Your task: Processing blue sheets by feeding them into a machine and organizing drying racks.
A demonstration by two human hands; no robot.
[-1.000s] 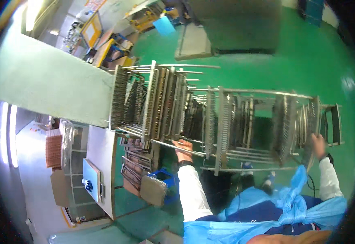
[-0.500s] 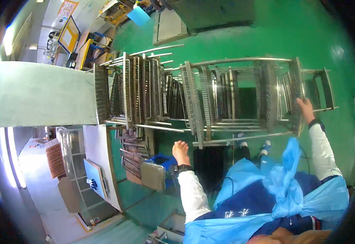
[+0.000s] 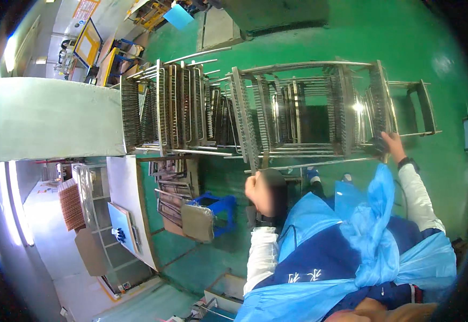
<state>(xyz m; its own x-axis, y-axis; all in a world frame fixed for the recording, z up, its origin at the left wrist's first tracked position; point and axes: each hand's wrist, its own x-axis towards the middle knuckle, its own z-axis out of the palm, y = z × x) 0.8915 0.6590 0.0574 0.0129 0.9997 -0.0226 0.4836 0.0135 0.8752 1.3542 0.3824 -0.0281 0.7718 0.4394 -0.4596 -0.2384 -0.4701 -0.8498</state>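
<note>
A tall metal rack (image 3: 260,126) with slotted side bars and long rails stands across the middle. My right hand (image 3: 392,145) is closed around the lower end of its right-hand upright. Fingers curled, my left hand (image 3: 258,194) meets the rack's near left corner, where the slotted upright ends. Part of this hand is blurred, so its exact hold is hard to see. Several more slotted racks (image 3: 161,115) stand close together on the left, and a smaller metal frame (image 3: 426,107) sits beyond the right end.
A pale panel (image 3: 54,119) borders the racks at left. Below them are metal frames (image 3: 169,201), a blue stool (image 3: 224,209) and a padded board (image 3: 197,223). A white worktable (image 3: 132,204) stands at lower left. A large dark block (image 3: 282,13) lies across the green floor (image 3: 379,32).
My left hand has moved right and up to the rack's near left corner, its fingers now curled. My right hand stays on the right upright. The whole view has shifted slightly.
</note>
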